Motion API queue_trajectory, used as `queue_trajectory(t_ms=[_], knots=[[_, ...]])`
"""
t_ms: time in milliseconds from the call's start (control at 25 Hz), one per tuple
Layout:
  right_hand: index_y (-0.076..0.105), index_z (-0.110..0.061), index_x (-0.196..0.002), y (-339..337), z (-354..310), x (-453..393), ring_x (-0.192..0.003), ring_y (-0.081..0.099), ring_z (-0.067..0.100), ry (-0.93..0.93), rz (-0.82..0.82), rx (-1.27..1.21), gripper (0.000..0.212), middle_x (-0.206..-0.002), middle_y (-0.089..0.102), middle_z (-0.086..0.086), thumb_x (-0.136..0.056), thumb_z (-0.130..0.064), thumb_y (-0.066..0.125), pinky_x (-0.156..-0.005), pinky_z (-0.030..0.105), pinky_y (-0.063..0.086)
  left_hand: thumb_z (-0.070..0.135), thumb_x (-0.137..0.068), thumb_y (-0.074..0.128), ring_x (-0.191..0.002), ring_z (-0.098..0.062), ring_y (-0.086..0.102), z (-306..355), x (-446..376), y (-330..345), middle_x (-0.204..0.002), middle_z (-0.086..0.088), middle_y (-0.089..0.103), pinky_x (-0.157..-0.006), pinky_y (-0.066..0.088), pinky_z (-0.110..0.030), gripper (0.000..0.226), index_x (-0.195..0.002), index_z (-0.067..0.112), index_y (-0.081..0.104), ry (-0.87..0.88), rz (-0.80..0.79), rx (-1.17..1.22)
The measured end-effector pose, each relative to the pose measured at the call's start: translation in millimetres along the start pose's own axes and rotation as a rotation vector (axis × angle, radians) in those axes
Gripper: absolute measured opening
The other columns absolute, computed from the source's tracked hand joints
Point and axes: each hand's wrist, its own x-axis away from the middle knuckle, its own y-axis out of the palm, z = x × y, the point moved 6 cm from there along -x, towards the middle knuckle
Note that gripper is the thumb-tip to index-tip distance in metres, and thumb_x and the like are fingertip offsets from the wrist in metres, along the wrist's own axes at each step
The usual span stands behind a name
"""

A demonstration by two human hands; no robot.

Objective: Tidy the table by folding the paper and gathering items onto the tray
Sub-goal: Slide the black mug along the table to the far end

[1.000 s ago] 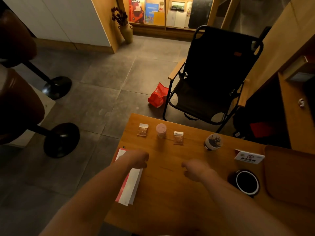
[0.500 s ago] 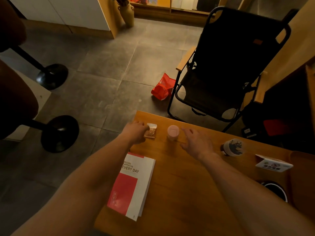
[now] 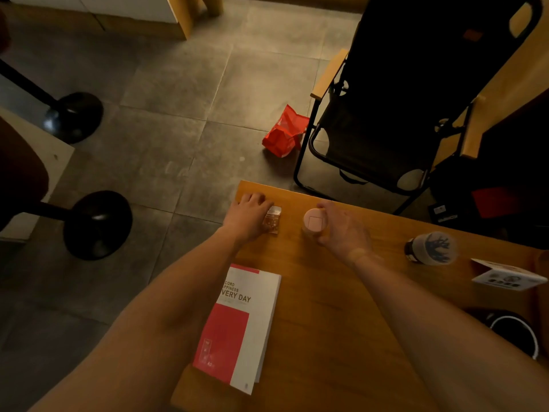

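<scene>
On the wooden table, my left hand pinches the left side of a small clear snack packet near the far left corner. Just to its right, my right hand curls its fingers and thumb round a small pink lidded cup that stands upright. A folded red and white paper booklet lies flat near the table's left edge, below my left forearm. The tray is out of view.
A white-lidded jar, a folded sign card and a black round dish sit at the table's right. Beyond the far edge stand a black folding chair and a red bag on the floor. Stool bases stand at left.
Both hands reached forward from the table's middle to its far edge. The left hand came onto the snack packet and the right hand closed round the pink cup. The view tilted down.
</scene>
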Motion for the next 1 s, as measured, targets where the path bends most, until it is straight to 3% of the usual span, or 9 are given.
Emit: queue_trajectory(t_ms=[200, 600, 800, 1000], knots=[[0.042, -0.03, -0.13, 8.1, 1.8, -0.4, -0.112, 0.058, 0.026, 0.044, 0.019, -0.143, 0.061, -0.127, 0.059, 0.003, -0.08, -0.032, 0.077, -0.08, 0.04, 0.051, 0.038, -0.086, 0.068, -0.135, -0.032, 0.032, 0.4, 0.9, 3.2, -0.147, -0.009, 0.035, -0.106, 0.035, -0.051, 0.065, -0.142, 0.024, 0.038, -0.027, 0.048, 0.096], [0.043, -0.029, -0.129, 15.7, 0.4, 1.3, -0.105, 0.06, 0.026, 0.125, 0.042, -0.222, 0.054, -0.123, 0.06, 0.006, -0.084, -0.031, 0.073, -0.071, 0.037, 0.045, 0.041, -0.083, 0.07, -0.131, -0.031, 0.036, 0.0, 0.5, 7.5, -0.144, -0.008, 0.037, -0.105, 0.038, -0.05, 0.065, -0.137, 0.024, 0.041, -0.074, 0.064, 0.177], [0.04, -0.028, -0.136, 12.2, -1.4, 10.0, -0.118, 0.055, 0.028, 0.139, 0.06, -0.261, 0.064, -0.131, 0.057, 0.006, -0.083, -0.027, 0.075, -0.089, 0.047, 0.052, 0.043, -0.088, 0.062, -0.135, -0.03, 0.033, 2.0, 8.9, 9.6, -0.15, -0.008, 0.033, -0.107, 0.036, -0.051, 0.066, -0.144, 0.024, 0.034, -0.088, 0.058, 0.204], [0.04, -0.022, -0.142, 18.1, 15.6, 59.8, -0.134, 0.04, 0.026, 0.28, 0.031, 0.014, 0.054, -0.146, 0.044, 0.005, -0.094, -0.037, 0.059, -0.106, 0.043, 0.041, 0.037, -0.093, 0.051, -0.117, -0.024, 0.049, 38.6, 59.5, 7.6, -0.129, -0.006, 0.052, -0.096, 0.044, -0.041, 0.042, -0.132, 0.022, 0.046, -0.159, 0.302, 0.309]])
